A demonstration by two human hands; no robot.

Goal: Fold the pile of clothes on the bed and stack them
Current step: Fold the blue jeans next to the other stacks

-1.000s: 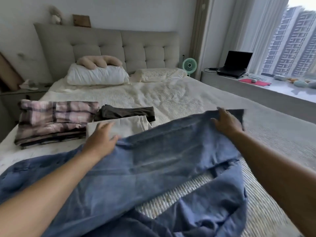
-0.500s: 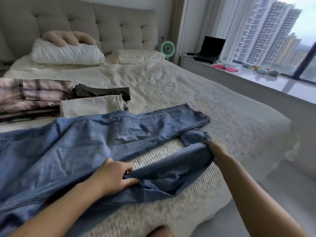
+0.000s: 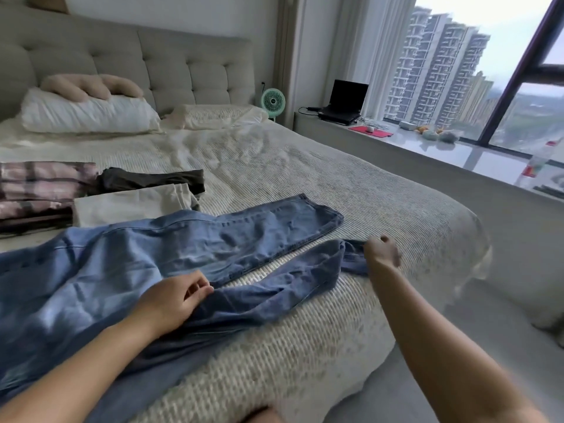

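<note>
A white pillow [image 3: 88,116] with a beige cushion [image 3: 91,87] on top leans against the tufted grey headboard [image 3: 183,68]. A mint-green fan [image 3: 273,101] stands beside it. An open laptop [image 3: 345,102] (screen dark) sits on the window ledge [image 3: 476,154], near a red mat [image 3: 370,131].

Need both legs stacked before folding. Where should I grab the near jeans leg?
Grip the near leg of the jeans at its hem, from the foot-of-bed side where the right hand is; it lies twisted, so pulling there straightens it.
</note>
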